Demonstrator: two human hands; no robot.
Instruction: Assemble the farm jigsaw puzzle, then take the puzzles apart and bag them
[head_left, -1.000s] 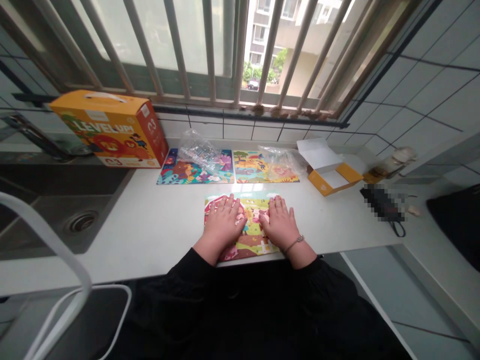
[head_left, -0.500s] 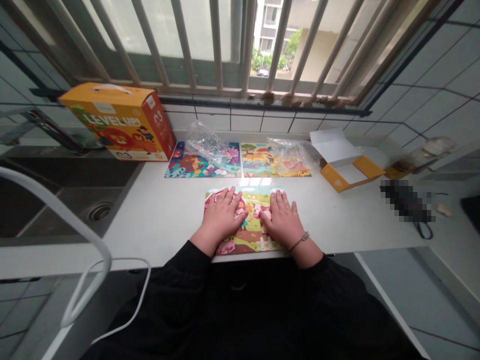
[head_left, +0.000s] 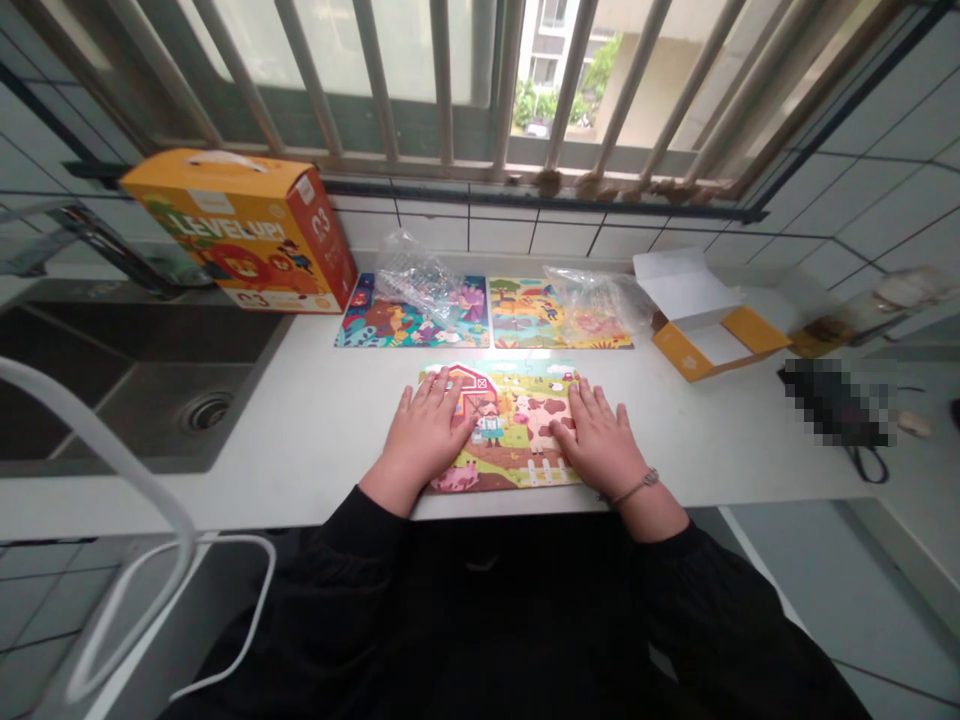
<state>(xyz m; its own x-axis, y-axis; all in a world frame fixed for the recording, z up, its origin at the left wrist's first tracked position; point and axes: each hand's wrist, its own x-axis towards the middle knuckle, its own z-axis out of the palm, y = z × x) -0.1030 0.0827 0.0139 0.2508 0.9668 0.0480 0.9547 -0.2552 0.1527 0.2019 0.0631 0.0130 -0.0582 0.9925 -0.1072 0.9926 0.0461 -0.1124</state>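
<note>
A farm-scene jigsaw puzzle (head_left: 514, 425) lies flat near the counter's front edge, showing a red barn, a farmer, a cow and a pig. My left hand (head_left: 427, 425) rests over its left side, fingers stretched forward across the barn. On the opposite side, my right hand (head_left: 600, 432) lies with fingers spread over the right edge, its thumb by the cow. Neither hand grips anything. The palms and fingers cover parts of the puzzle's two sides.
Behind lie a blue picture puzzle (head_left: 390, 325) and a yellow animal puzzle (head_left: 517, 315), with crumpled clear plastic bags (head_left: 416, 275) on them. An orange carton (head_left: 247, 240) stands by the sink (head_left: 247, 400). At right are an open yellow box (head_left: 686, 358) and a blurred dark object (head_left: 832, 405).
My hands have moved apart, outward toward the puzzle's two sides, uncovering the farmer and cow in its middle. The camera view has shifted slightly.
</note>
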